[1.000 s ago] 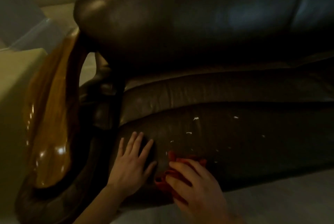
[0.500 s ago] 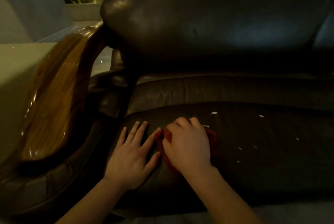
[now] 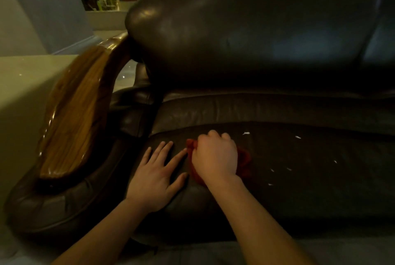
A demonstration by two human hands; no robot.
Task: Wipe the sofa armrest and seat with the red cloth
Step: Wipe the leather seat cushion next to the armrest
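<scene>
**Seat Wipe in Progress: Hazards and Surroundings**

On the seat cushion (image 3: 299,179), near its left end, the right hand (image 3: 214,157) is closed down over the red cloth (image 3: 244,163), bunching it against the leather. Cloth edges show at 3 o'clock and 10 o'clock of the hand. The left hand (image 3: 156,177) lies flat with fingers spread, holding nothing, just beside the cloth at its 9 o'clock; its index fingertip nearly touches the cloth.

Hazards, as judged from this position:
- White scraps (image 3: 245,133) lie scattered at 1 to 3 o'clock of the cloth. A bunched cloth has little contact area, so a stroke may push the scraps along or off the front edge rather than collect them.
- Scraps could be driven into the crease between the seat and the backrest (image 3: 235,29) if strokes run toward 12 o'clock.
- The braced left hand sits in the stroke path toward 9 o'clock and may block coverage beside the armrest (image 3: 74,119).

Surface: dark, glossy leather, creased at the cushion's rear edge. The armrest carries a polished wooden top over a padded leather roll.

Room: dim lighting. A pale wall and a glazed cabinet with indistinct contents stand at 11 o'clock.
</scene>
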